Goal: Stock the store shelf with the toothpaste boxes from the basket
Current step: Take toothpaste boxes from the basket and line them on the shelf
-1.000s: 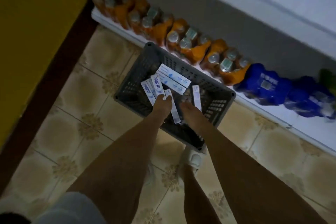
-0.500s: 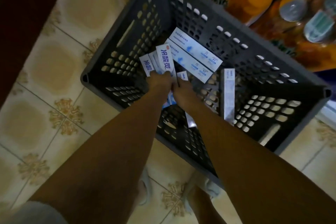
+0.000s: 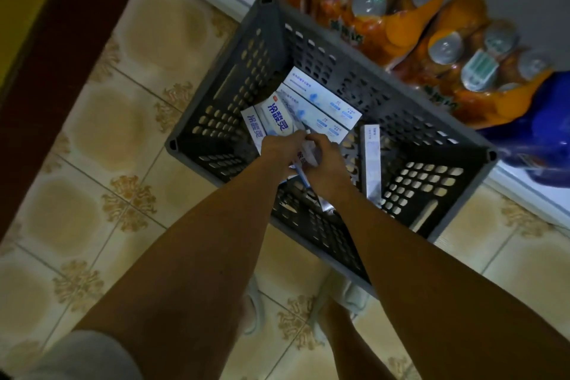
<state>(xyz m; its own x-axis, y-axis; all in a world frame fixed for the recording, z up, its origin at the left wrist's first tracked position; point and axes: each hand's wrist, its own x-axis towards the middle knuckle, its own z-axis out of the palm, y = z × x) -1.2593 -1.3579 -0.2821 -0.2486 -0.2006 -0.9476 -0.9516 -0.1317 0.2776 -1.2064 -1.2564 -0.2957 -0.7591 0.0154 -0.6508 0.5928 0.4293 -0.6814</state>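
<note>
A dark grey perforated basket [image 3: 431, 231] stands on the tiled floor against the low shelf. Inside lie several white-and-blue toothpaste boxes. Two long ones [image 3: 324, 102] lie side by side at the back, and one [image 3: 370, 160] leans on edge at the right. My left hand [image 3: 279, 149] grips a bundle of boxes with blue lettering [image 3: 276, 119], held upright at the basket's left. My right hand [image 3: 327, 163] curls round another toothpaste box [image 3: 305, 154] between the two hands; most of that box is hidden.
The white bottom shelf [image 3: 524, 191] runs diagonally behind the basket, loaded with orange shrink-wrapped bottle packs [image 3: 385, 9] and a blue pack [image 3: 543, 139]. A dark red and yellow panel [image 3: 46, 40] borders the floor at left. My feet [image 3: 345, 296] stand just in front of the basket.
The camera first dropped closer to the basket, then shifted slightly. Both hands reached into it and closed on boxes; the left hand's bundle now stands more upright.
</note>
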